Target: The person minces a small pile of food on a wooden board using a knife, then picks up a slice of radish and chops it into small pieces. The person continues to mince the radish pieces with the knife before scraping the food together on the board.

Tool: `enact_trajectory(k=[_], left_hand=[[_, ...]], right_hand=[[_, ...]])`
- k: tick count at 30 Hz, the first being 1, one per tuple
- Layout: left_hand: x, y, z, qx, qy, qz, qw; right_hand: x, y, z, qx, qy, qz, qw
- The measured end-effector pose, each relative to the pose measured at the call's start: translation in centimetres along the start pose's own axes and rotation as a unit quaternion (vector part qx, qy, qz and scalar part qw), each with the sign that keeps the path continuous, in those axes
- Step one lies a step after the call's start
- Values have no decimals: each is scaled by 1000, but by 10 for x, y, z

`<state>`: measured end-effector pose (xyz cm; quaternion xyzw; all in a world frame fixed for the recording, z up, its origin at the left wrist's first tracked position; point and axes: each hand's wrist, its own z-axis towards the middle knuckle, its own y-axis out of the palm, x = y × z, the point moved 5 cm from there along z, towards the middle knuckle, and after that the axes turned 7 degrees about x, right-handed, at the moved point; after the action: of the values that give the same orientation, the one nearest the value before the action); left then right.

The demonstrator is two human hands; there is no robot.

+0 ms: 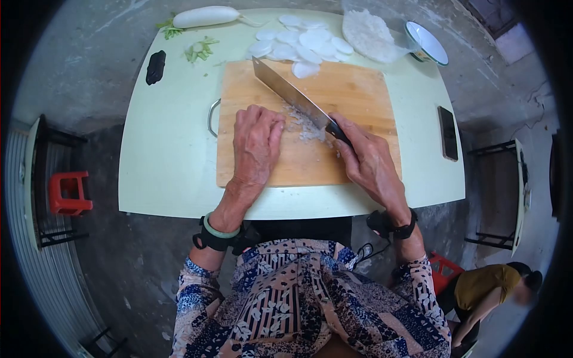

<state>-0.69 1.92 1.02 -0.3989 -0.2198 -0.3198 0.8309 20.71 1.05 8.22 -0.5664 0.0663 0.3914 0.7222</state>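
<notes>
My right hand (371,156) is wrapped round the black handle of a cleaver (292,95). Its broad blade slants up and left across the wooden cutting board (352,98). Small white chopped radish bits (310,130) lie beside and below the blade. Just left of these bits, my left hand (255,143) rests on the board with its fingers curled together. Whatever is under those fingers, if anything, is hidden. Above the board, thin white radish slices (310,40) overlap on the table, and the lowest one reaches the board's top edge.
On the pale table (161,161) are a whole white radish (206,17), cut green tops (202,49), a black case-like object (156,67), a plastic bag with white contents (367,36), a bowl (427,43) and a phone (447,133). A person (486,292) is at lower right; a red stool (70,193) stands left.
</notes>
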Motion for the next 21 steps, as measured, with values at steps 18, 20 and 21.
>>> enact_trajectory(k=[18,20,21], left_hand=[[-5,-7,3,60,-43,-41,996],[-5,-10,4,93,-55,-61,992],[-3,-11,6,94,-56,-61,992]], right_hand=[[-15,6,-3,-7,-28,-6,1000],[-18,7,-5,-9,-25,-3,1000],[-16,11,-7,-9,-32,4,999]])
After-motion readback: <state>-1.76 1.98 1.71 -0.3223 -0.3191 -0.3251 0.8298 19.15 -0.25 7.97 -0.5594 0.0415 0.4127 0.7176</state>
